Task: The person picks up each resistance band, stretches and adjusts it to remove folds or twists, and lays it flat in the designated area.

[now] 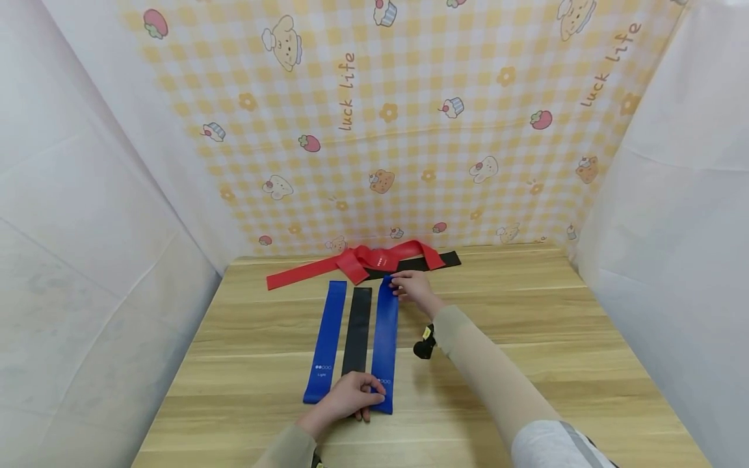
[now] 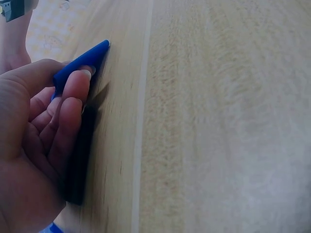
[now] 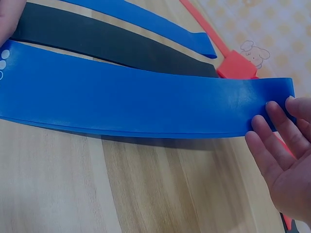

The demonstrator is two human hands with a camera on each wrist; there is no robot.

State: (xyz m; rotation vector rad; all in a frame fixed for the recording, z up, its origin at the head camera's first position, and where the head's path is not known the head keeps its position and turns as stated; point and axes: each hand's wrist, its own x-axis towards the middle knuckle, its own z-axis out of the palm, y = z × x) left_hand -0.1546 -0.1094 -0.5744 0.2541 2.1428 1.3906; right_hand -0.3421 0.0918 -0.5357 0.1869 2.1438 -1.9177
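A blue resistance band [image 1: 385, 338] lies lengthwise on the right of three bands in a row, slightly raised off the table in the right wrist view. My left hand [image 1: 351, 395] pinches its near end between thumb and fingers, over the near end of the black resistance band [image 1: 357, 331]. At the far end, my right hand [image 1: 412, 289] holds the same blue band, its fingertips against the band [image 3: 146, 107]. Another blue resistance band [image 1: 326, 338], printed "Light", lies flat at the left of the row.
Behind the row, red resistance bands [image 1: 304, 273] lie in a loose tangle over another black band [image 1: 450, 259], close to the checked cloth backdrop [image 1: 409, 143]. White sheets [image 1: 88, 227] stand at both sides of the wooden table [image 1: 526, 338].
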